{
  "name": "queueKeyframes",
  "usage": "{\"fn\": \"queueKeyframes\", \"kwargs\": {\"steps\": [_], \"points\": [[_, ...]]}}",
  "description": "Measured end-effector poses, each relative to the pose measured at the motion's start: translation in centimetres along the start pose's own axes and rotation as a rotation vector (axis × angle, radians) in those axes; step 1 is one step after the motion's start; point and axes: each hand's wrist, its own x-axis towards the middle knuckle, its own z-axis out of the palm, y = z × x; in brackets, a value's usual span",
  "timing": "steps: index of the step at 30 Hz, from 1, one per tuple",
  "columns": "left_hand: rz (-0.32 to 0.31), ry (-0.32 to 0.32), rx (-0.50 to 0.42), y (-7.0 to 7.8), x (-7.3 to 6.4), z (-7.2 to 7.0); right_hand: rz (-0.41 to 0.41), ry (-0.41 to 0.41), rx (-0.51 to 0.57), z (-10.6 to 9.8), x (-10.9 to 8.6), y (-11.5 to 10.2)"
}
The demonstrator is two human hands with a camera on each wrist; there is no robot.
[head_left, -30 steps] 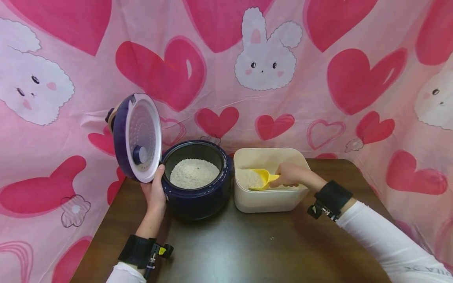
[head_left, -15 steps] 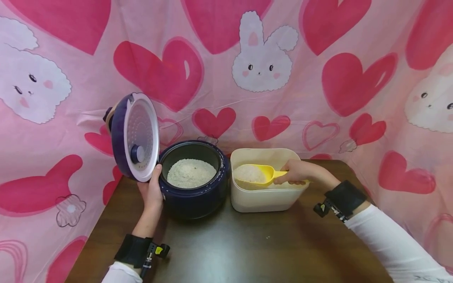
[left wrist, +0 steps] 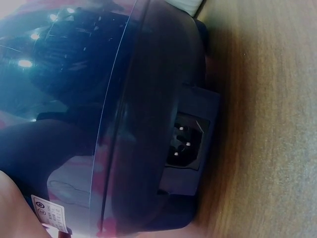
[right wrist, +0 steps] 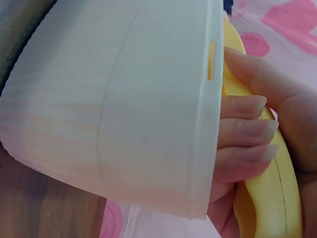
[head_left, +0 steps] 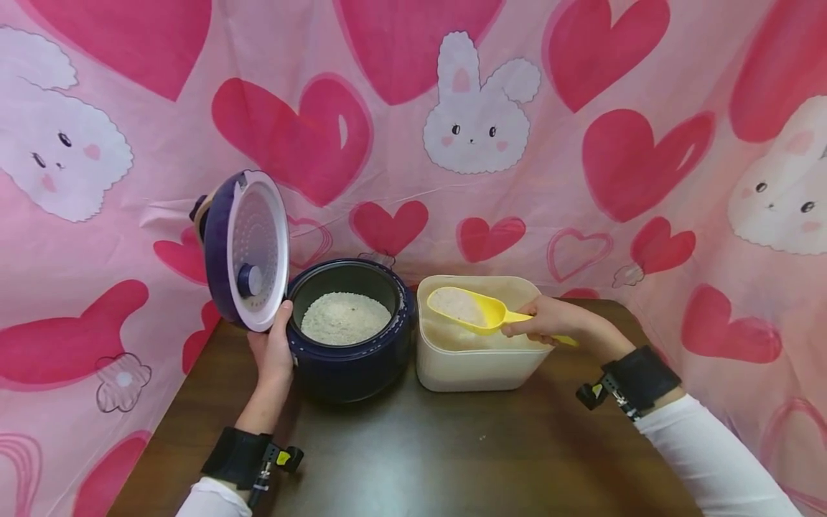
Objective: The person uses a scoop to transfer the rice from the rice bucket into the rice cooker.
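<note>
My right hand [head_left: 558, 319] grips the handle of a yellow scoop [head_left: 491, 313], its fingers curled round it in the right wrist view. White rice fills the scoop's bowl, held over the cream bin [head_left: 474, 371]. To the left, a dark blue rice cooker [head_left: 349, 370] stands with rice [head_left: 345, 318] in its pot. Its lid [head_left: 258, 248] is tilted up on the left side. My left hand [head_left: 270, 352] holds the lid's lower edge, thumb on the rim and the other fingers mostly hidden. The cooker's side with a power socket [left wrist: 185, 141] fills the left wrist view.
Both containers stand side by side at the back of a dark wooden table [head_left: 413, 459], with a narrow gap between them. A pink cloth [head_left: 400, 151] with hearts and rabbits hangs close behind. A few tiny white specks lie on the table in front of the bin.
The right hand has lifted the loaded scoop up from the rice in the bin, its bowl now near rim height. The left hand stays at the lid. The head view has shifted slightly.
</note>
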Motion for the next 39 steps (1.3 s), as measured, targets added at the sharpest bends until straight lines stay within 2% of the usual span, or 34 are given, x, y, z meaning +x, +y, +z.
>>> {"fn": "queueKeyframes", "kwargs": {"steps": [8,15,19,26,35,39], "points": [[0.002,-0.015,0.003,0.0,0.4,-0.2,-0.029,0.009,0.069,0.4,0.1,0.2],[0.012,-0.009,-0.007,-0.1,0.5,-0.3,-0.069,0.010,0.064,0.5,0.7,-0.7],[0.020,-0.010,0.000,-0.1,0.3,-0.2,-0.060,0.018,0.053,0.5,1.2,-1.9],[0.013,-0.008,-0.043,-0.3,0.3,-0.1,-0.030,0.050,0.005,0.6,2.8,-4.8],[0.024,-0.004,-0.041,-0.3,0.2,0.0,-0.148,0.027,-0.058,0.9,4.5,-9.1],[0.011,0.003,-0.024,-0.2,0.1,0.0,-0.154,0.051,-0.109,1.2,5.0,-10.4]]}}
